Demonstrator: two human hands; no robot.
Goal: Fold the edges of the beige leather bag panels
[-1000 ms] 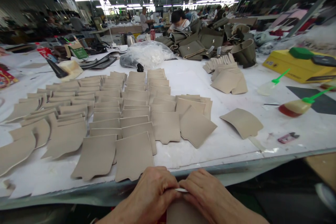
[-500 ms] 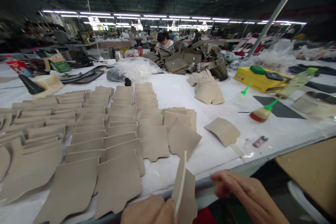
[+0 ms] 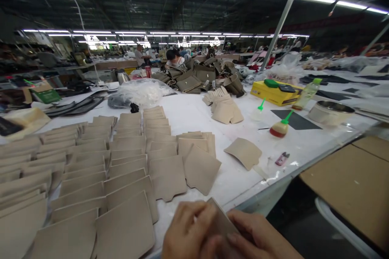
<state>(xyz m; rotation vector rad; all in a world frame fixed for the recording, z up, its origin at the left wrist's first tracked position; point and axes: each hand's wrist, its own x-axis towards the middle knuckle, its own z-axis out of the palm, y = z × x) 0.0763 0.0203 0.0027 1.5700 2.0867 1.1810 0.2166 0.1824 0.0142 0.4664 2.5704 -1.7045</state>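
At the table's front edge, both my hands grip one taupe leather piece (image 3: 223, 226), seen nearly edge-on. My left hand (image 3: 190, 226) is closed round its left side, fingers curled. On the right side, my right hand (image 3: 258, 230) pinches it between thumb and fingers. The lower part of the piece is hidden by my hands and the frame's bottom edge. Just beyond lie overlapping rows of similar leather pieces (image 3: 168, 174), spread over the left half of the white table (image 3: 194, 109). A single leather piece (image 3: 244, 153) rests apart to the right.
A fanned stack of leather pieces (image 3: 226, 109) lies farther back. To the right are a bottle of amber liquid (image 3: 278, 129), a small pink-labelled bottle (image 3: 282, 158), a yellow box (image 3: 270, 94) and a round tin (image 3: 330, 113). Cardboard (image 3: 349, 182) sits beside the table, lower right.
My right hand has moved left and taken hold of the leather piece that my left hand holds. The piece has tilted and sits lower. The view has swung to the right.
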